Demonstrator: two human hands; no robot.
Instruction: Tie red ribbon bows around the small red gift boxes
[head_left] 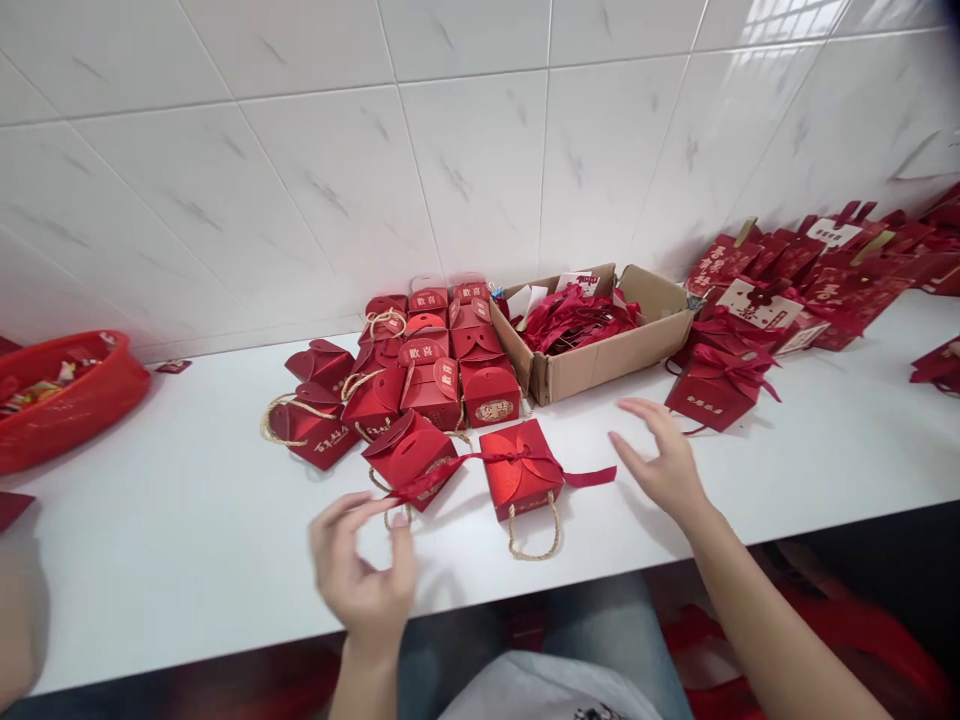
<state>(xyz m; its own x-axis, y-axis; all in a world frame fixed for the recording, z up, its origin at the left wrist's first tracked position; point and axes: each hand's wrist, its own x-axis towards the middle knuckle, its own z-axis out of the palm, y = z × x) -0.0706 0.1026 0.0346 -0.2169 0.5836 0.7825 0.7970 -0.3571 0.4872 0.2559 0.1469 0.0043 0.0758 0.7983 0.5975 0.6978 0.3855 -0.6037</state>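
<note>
And there it was: the box (519, 484) lay on the counter (225, 530) just on the near side of the carton (619, 360), petal flaps folded in, a ribbon (517, 456) crossed over its top and its rope handle (534, 557) looped out toward the person! Light stuff, by the look of it, thin card that would keep its shape yet dent under a hard squeeze, so the firm side walls looked the best hold. The ribbon seemed another matter: soft, limp, likely slippery, one for a fingertip pinch near the ends. Left hand (364, 565), nearer the person and left of the carton: fingers curled at the ribbon's left end, though whether they gripped it, I couldn't tell. Right hand (664, 475), in front of the carton's right end: wide, thumb well off the fingers, nothing in it! The carton itself held a heap of dark red ribbons (577, 322) and a few white cards (577, 283). Left of it crowded closed boxes (431, 388), their insides hidden; far left of it, a basin (94, 418) held small coloured packets (64, 377), too blurred to name. Right of the carton stood a bow-tied box (709, 397) and a group of bags (851, 287), contents out of sight.
</note>
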